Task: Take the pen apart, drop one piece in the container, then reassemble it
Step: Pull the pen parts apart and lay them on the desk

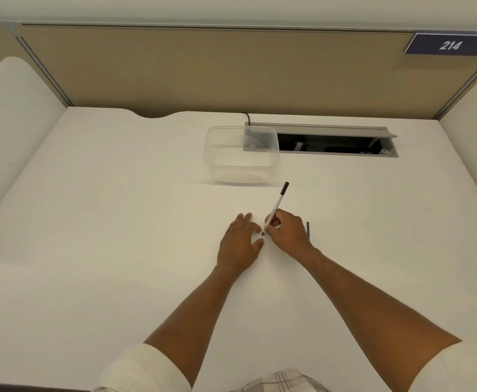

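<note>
Presently, the right hand pinches the pen low on its barrel, fingers curled round it, with the dark tip just below the fingertips and close to the desk. The barrel rises away from the fingers, tilted toward the far right, and ends in a dark cap or end plug well above the knuckles. The left hand lies flat on the desk just beside the right, its fingers straight and loosely together, holding nothing; its fingertips nearly meet the pen tip.

Risks, as judged. The grip is confined to the lower barrel, so any pull on the far end would have to come from the left hand, which is not yet placed for it. A small part pulled free could roll across the smooth desk or toward the open cable hatch behind the container. A thin dark rod lies on the desk just beyond the right knuckles; whether it is a pen part cannot be told, and it could be knocked by the wrist.

Condition of the pen: slim white barrel with faint printing, dark at both ends, apparently straight. The container is clear, lidless, upright, well ahead of the fingers, and appears empty.
</note>
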